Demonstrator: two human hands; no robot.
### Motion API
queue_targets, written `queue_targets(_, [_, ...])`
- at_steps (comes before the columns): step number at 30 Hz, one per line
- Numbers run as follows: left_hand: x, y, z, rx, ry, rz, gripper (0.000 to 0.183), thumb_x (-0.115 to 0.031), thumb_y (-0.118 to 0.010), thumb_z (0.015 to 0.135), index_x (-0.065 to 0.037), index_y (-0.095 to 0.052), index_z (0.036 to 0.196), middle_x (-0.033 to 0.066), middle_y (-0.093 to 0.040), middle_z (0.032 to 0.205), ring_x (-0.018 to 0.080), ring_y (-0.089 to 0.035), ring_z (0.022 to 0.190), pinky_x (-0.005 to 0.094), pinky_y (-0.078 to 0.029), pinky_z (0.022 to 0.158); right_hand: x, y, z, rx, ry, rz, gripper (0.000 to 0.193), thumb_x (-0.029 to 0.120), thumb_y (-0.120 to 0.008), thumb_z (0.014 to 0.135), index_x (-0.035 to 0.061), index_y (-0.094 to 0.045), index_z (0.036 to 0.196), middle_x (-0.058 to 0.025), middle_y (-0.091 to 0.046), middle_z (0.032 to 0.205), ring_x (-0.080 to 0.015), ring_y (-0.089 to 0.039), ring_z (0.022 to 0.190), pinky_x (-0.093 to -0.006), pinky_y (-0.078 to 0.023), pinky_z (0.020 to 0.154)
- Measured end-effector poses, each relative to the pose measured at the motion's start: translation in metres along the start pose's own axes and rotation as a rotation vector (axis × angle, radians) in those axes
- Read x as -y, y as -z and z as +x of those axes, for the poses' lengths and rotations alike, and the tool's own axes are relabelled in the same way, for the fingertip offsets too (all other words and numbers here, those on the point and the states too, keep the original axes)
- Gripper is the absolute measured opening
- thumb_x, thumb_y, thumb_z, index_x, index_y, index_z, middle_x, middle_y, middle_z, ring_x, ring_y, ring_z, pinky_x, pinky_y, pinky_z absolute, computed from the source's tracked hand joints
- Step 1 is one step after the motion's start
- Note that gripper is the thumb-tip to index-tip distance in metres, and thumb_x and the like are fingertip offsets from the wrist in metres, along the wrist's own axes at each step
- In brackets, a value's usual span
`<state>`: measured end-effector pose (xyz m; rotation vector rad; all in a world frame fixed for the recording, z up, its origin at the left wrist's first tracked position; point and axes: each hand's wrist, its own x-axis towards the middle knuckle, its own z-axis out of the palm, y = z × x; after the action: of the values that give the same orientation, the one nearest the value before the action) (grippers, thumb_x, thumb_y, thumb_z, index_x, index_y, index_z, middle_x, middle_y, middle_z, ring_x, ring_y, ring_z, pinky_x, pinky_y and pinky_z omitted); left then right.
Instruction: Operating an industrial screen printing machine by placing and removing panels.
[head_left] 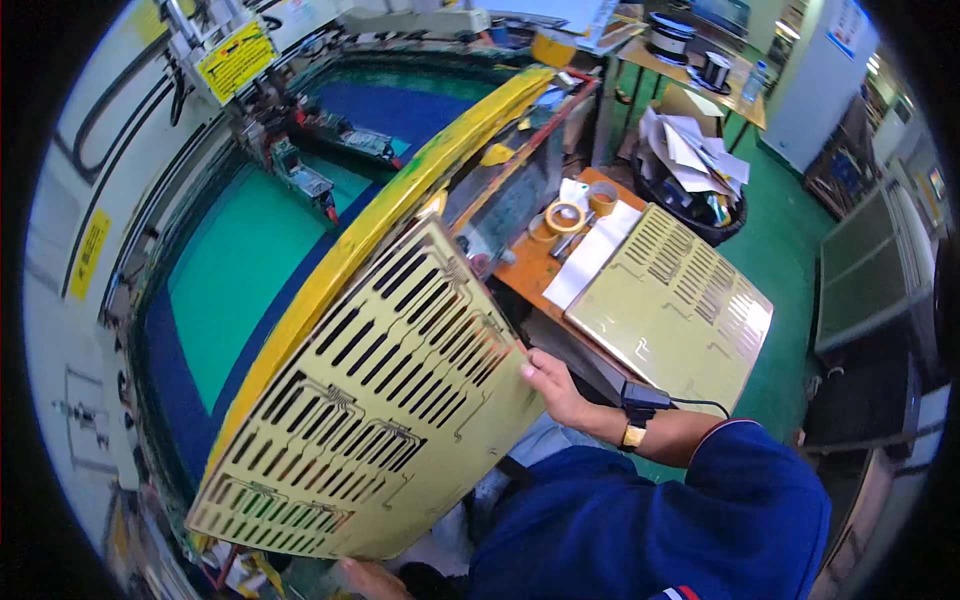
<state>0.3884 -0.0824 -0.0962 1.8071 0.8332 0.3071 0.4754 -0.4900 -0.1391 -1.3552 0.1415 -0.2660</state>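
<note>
Between my two hands a large pale yellow circuit board panel (430,480) stands tilted, with rows of dark slots and thin dark traces. My right hand (555,388) grips its right edge, thumb on the near face and the other fingers mostly hidden behind. At the bottom edge, my left hand (372,578) holds the panel near its lower corner; only part of that hand shows. The panel's far long side lies along the yellow rim (330,270) of a machine. A second, similar panel (650,315) lies flat on an orange-brown table to the right.
Beyond the rim is a screen-printing machine with a green screen area (240,270) and a print head (300,175). Tape rolls (565,217) sit on the orange table (525,270). Behind it stands a black bin (715,230) stuffed with paper. Wire spools (670,38) rest on a farther table.
</note>
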Motion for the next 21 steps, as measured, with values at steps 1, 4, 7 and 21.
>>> queue_targets(1, [0.056,0.016,0.016,-0.012,-0.076,-0.161,0.048,-0.036,-0.044,0.098,-0.001,-0.057,0.127,0.02,-0.058,0.124,0.0273,-0.054,0.111,0.0383,-0.039,0.099,-0.004,-0.009,-0.002,0.034,-0.014,0.006,0.024,0.022,-0.054,0.097,-0.0009,-0.057,0.101,0.0001,-0.05,0.089,-0.0084,-0.047,0.086,-0.0263,-0.042,0.075])
queue_targets(4, [0.144,0.036,0.031,-0.02,-0.155,-0.392,0.047,-0.028,-0.042,0.099,0.008,-0.052,0.126,0.0179,-0.058,0.121,0.0231,-0.052,0.11,0.0352,-0.041,0.094,-0.018,-0.026,-0.005,0.167,-0.092,-0.05,0.023,0.02,-0.056,0.096,-0.0013,-0.058,0.104,-0.0009,-0.053,0.091,-0.0083,-0.049,0.086,-0.0259,-0.043,0.076])
queue_targets(7, [0.13,0.009,0.003,-0.044,-0.14,-0.287,0.054,-0.038,-0.041,0.1,0.007,-0.052,0.127,0.0165,-0.06,0.118,0.024,-0.055,0.105,0.0365,-0.043,0.093,-0.011,-0.028,-0.005,0.181,-0.111,-0.15,0.025,0.018,-0.057,0.096,-0.0012,-0.059,0.111,-0.001,-0.057,0.095,-0.0082,-0.051,0.089,-0.0245,-0.043,0.078])
queue_targets(21, [0.127,0.006,0.0,-0.03,0.026,-0.59,0.049,-0.037,-0.037,0.102,0.004,-0.058,0.12,0.0104,-0.063,0.115,0.0196,-0.059,0.103,0.034,-0.045,0.091,-0.012,-0.011,-0.011,0.3,-0.104,-0.106,0.041,0.006,-0.055,0.09,-0.0054,-0.043,0.128,-0.01,-0.051,0.125,-0.0169,-0.046,0.119,-0.0321,-0.033,0.103])
